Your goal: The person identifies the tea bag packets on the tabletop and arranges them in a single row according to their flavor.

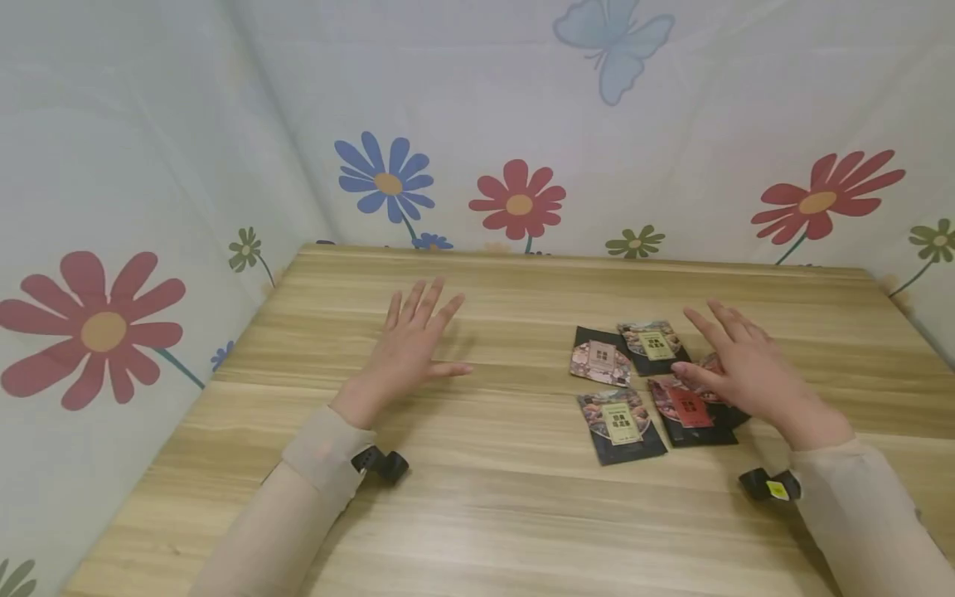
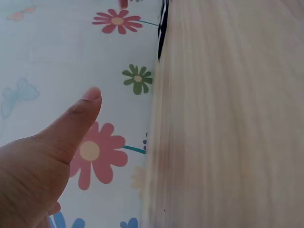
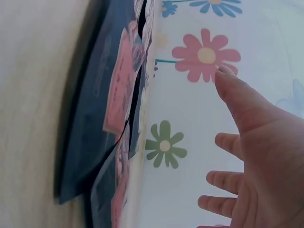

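My left hand [image 1: 406,352] is spread over the left part of the table, holding nothing. My right hand [image 1: 757,373] is above the right edge of a group of flat black sachets with its fingers extended; nothing is in its grasp. A sachet with a red label [image 1: 688,408] lies nearest its thumb and overlaps another, which the hand partly hides. To the left lie a sachet with a pink label [image 1: 601,356] and two with yellow-green labels, one at the back [image 1: 656,344] and one in front [image 1: 622,424]. In the right wrist view, the red-labelled sachet [image 3: 97,95] shows edge-on.
The wooden table [image 1: 477,514] has a back edge against a white cloth backdrop [image 1: 462,75] printed with flowers and a butterfly. A similar cloth hangs at the left. Small black cameras [image 1: 382,464] are strapped at both wrists.
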Available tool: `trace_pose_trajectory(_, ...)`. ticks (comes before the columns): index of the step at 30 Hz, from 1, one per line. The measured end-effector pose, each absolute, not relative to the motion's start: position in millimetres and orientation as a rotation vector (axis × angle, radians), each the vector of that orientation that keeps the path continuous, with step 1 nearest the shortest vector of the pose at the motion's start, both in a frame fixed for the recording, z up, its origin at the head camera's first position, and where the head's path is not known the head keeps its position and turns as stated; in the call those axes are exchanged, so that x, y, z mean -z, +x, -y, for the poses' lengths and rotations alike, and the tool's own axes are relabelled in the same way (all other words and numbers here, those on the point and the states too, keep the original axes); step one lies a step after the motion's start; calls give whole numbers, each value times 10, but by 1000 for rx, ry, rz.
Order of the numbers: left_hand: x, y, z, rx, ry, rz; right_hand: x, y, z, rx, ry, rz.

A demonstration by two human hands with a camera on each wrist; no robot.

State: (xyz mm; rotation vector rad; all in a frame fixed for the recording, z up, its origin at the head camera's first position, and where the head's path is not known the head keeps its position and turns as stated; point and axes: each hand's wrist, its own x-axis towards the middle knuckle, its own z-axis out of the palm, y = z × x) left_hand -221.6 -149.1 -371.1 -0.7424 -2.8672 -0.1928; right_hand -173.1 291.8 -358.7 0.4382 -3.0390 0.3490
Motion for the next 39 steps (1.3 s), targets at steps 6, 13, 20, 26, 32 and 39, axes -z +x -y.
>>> trace_pose_trajectory(6,3635,-2163,1405,166,-774,2837,3551,-1648,-2821,-262,499,2907)
trace_pose_trajectory(13,3566,-2085,1266,141,-860,2768,3535,-1522,-2627,-262,592,2800)
trace_pose_trajectory(20,3540,-2043,1103,133,-955,2686,3624,-1402,-2451,-318,737,2647)
trace_pose_trajectory(26,3563,-2020,940,130,-1010,2677,3699,-1290,-2345,-327,869,2620)
trace_pose_trajectory(32,3615,-2016,758,148,-1070,2683,3768,-1199,-2288,-350,948,2646)
trace_pose_trajectory(39,3654,-2038,568,185,-1144,2709,3858,-1165,-2221,-380,968,2712)
